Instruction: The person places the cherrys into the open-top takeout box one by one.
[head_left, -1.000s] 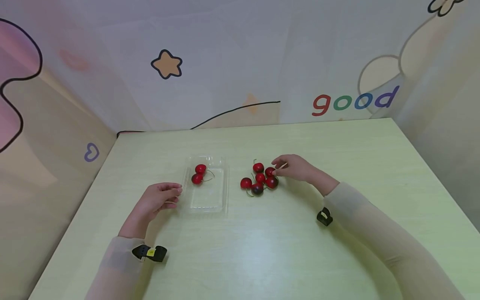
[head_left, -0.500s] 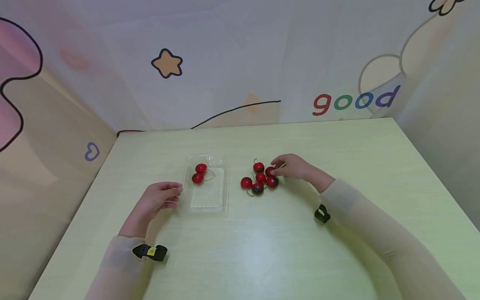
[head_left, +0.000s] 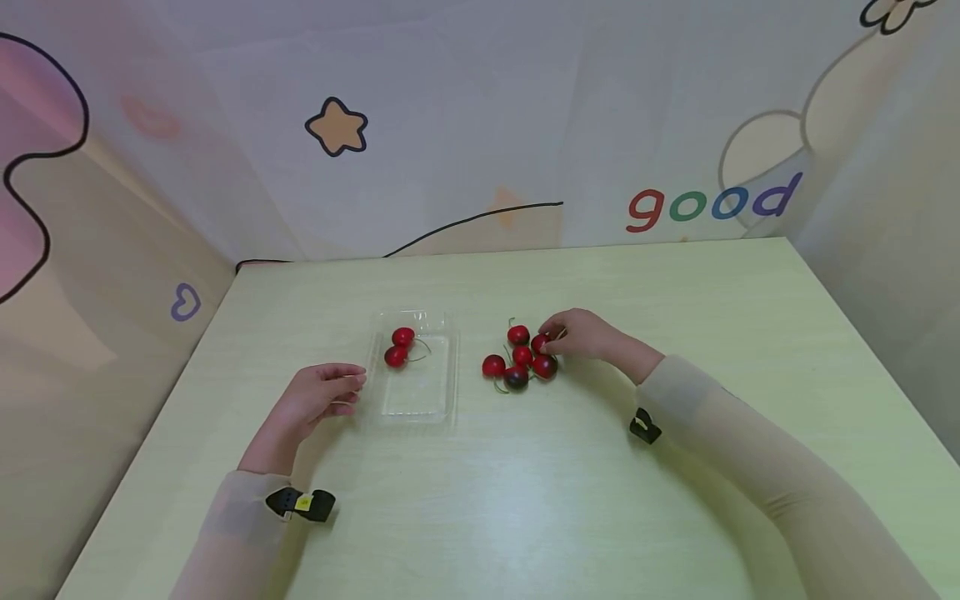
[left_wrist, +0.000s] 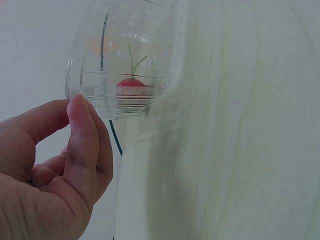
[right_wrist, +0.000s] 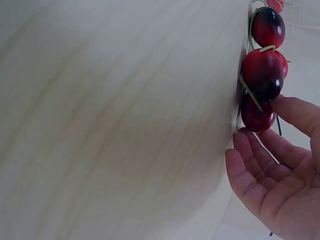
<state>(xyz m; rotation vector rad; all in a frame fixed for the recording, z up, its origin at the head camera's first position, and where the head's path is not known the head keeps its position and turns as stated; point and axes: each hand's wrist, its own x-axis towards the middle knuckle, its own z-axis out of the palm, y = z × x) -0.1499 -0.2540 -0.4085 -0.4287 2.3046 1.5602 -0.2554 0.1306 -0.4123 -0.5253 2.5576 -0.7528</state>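
Note:
A clear plastic tray (head_left: pixel 416 398) lies left of centre, with two red cherries (head_left: pixel 396 357) inside, stems on. My left hand (head_left: pixel 311 400) pinches the tray's left rim between thumb and fingers; the left wrist view shows the thumb (left_wrist: pixel 80 115) against the rim. To the tray's right, several red and dark red cherries (head_left: pixel 515 378) sit in a loose cluster. My right hand (head_left: pixel 585 335) holds a cherry (head_left: pixel 538 342) at the cluster's right side, thumb near and index finger beyond. In the right wrist view, this cherry (right_wrist: pixel 257 119) is partly covered by a darker cherry (right_wrist: pixel 264 75).
Everything stands on a pale green table (head_left: pixel 525 492). A printed fabric backdrop (head_left: pixel 465 125) rises behind it and at both sides. A black wrist strap (head_left: pixel 300 505) sits on the left sleeve, another strap (head_left: pixel 645 426) on the right.
My right hand has shifted slightly left, its thumb and index finger drawing in around the cherry. The left hand and the tray stay in place.

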